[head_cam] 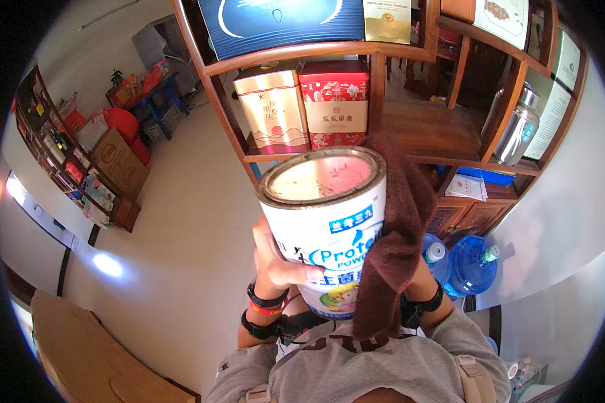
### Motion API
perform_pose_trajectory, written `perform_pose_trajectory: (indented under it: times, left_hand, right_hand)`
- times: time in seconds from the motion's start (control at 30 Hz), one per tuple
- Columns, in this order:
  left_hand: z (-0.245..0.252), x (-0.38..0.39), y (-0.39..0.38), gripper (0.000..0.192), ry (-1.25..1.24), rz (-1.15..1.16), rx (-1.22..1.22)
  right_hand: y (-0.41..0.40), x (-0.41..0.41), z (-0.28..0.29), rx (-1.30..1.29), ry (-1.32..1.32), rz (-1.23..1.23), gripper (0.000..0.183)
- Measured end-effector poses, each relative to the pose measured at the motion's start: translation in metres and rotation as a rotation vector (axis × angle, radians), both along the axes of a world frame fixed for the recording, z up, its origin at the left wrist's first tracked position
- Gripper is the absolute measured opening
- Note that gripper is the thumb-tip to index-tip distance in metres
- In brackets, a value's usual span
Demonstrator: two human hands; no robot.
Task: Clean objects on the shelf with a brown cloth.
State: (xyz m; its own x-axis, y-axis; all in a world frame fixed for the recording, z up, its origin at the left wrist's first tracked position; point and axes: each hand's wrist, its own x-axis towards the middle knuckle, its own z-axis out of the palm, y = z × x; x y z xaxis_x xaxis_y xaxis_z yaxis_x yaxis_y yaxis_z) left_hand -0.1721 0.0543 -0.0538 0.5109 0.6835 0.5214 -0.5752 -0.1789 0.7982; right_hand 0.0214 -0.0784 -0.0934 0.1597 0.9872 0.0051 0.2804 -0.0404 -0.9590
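Note:
My left hand (282,267) grips a white, round tin (312,237) from its left side, the thumb lying across the printed front. The tin is held up before my chest, tilted slightly. Its dark metal rim surrounds a shiny top (322,176) with dark marks and pinkish and cream reflections. A dark brown cloth (398,242) presses along the tin's right side and hangs down over part of the label. Behind that cloth my right hand is hidden; only the right forearm (423,277) shows, leading up into it.
Directly ahead stands a wooden display shelf (302,53) holding a gold tin box (272,108), a red tin box (335,101) and a steel flask (519,128). Blue water bottles (471,267) stand on the floor at right. A cardboard box (118,161) and a brown panel (91,352) are at left.

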Motion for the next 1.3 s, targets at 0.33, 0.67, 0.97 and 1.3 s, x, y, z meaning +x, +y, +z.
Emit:
perform_pose_trajectory:
  times: [0.33,0.67,0.97,1.3]
  left_hand:
    - [0.009,0.003,0.017,0.08,-0.211,-0.045,-0.142]
    - [0.021,0.008,-0.011,0.083,0.073,-0.058,0.033]
    - [0.021,-0.014,0.005,0.076,-0.141,0.013,-0.122]
    - [0.007,-0.013,0.016,0.079,-0.2,-0.097,-0.219]
  right_hand:
    - [0.013,-0.038,-0.006,0.712,0.202,-0.012,0.095]
    - [-0.001,0.021,-0.018,0.315,-0.048,-0.063,0.059]
    - [0.002,-0.023,-0.021,0.472,-0.029,0.07,0.049]
    - [0.035,0.0,-0.101,0.51,-0.244,-0.03,0.039]
